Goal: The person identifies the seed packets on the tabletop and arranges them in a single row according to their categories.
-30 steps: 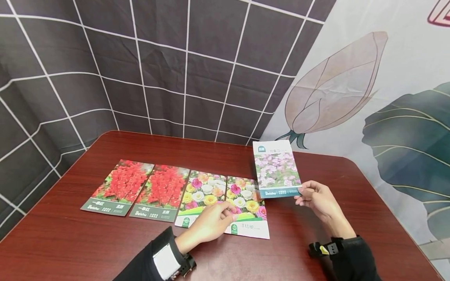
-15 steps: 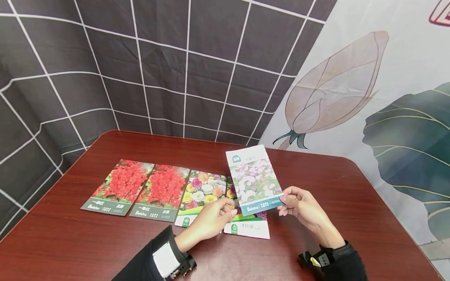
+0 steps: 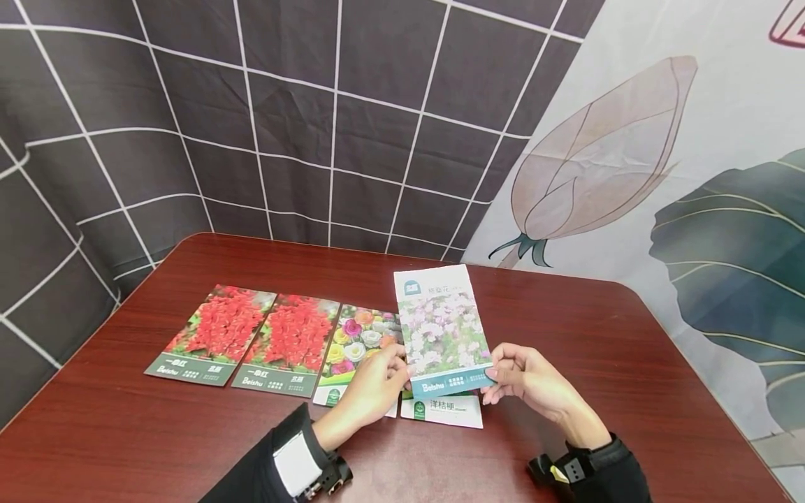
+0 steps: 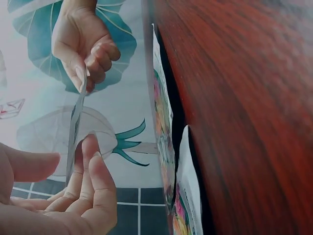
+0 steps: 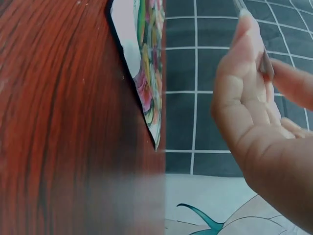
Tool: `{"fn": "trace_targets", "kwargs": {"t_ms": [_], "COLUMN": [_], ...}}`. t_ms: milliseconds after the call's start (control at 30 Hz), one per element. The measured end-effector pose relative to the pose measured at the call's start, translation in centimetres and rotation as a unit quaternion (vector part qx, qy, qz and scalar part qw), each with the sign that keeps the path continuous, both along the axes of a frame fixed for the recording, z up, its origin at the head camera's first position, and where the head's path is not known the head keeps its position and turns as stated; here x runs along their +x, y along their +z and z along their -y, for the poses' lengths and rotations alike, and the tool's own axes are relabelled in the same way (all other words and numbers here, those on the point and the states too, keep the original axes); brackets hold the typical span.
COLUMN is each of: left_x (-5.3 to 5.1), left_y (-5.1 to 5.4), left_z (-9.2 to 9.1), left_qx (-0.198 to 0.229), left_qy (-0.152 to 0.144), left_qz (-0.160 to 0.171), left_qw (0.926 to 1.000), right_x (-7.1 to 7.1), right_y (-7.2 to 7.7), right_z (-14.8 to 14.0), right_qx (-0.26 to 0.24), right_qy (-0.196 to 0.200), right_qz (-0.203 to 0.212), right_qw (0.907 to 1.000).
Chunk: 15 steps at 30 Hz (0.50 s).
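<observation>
My right hand (image 3: 534, 384) pinches the lower right corner of a seed packet (image 3: 443, 328) with pale pink flowers and a blue bottom band. My left hand (image 3: 370, 391) is at the packet's left edge. In the left wrist view, the raised packet (image 4: 76, 125) stands edge-on between the left thumb and fingers, the thumb a little apart from it. Beneath, a multicoloured-flower packet (image 3: 449, 412) lies mostly covered on the table. Another like it (image 3: 355, 342) lies to its left, partly hidden by my left hand. The right wrist view shows the right hand (image 5: 254, 107) above the table.
Two red-flower packets (image 3: 216, 332) (image 3: 289, 342) lie to the left, in one row with the multicoloured ones. The reddish-brown table (image 3: 566, 300) has rounded far corners. Behind it hang a dark grid-patterned cloth (image 3: 283, 126) and a pale cloth (image 3: 604, 279) with a flower bud print.
My right hand has brought the pink-flower packet leftward and nearer, over the rightmost multicoloured packet. My left hand has shifted slightly to the packet's left edge. The row has not moved.
</observation>
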State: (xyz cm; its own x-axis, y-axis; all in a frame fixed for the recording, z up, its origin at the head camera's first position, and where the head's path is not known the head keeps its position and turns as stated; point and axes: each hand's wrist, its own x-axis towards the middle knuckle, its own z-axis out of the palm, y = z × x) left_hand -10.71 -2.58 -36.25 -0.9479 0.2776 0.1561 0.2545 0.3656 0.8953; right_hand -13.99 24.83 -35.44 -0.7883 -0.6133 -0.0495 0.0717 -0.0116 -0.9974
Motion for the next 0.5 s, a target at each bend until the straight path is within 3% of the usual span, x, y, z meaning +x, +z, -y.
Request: {"fn": "trace_targets", "kwargs": {"t_ms": [167, 300, 500], "left_x": [-0.03, 0.05, 0.16], "left_y": [0.1, 0.12, 0.03], "left_z": [0.07, 0.08, -0.02], "left_qx": [-0.004, -0.005, -0.003], "left_qy": [0.009, 0.007, -0.002], "left_qz": [0.002, 0.0, -0.004], "left_qw": [1.0, 1.0, 1.0], "right_x": [-0.05, -0.01, 0.08], "right_y": [-0.19, -0.2, -0.05], "right_z": [0.06, 0.17, 0.46], "right_qx": [0.016, 0.039, 0.085], "right_qy": [0.031, 0.034, -0.019], "right_qz": [0.009, 0.008, 0.0], "right_qw": [0.9994, 0.9986, 0.9962]}}
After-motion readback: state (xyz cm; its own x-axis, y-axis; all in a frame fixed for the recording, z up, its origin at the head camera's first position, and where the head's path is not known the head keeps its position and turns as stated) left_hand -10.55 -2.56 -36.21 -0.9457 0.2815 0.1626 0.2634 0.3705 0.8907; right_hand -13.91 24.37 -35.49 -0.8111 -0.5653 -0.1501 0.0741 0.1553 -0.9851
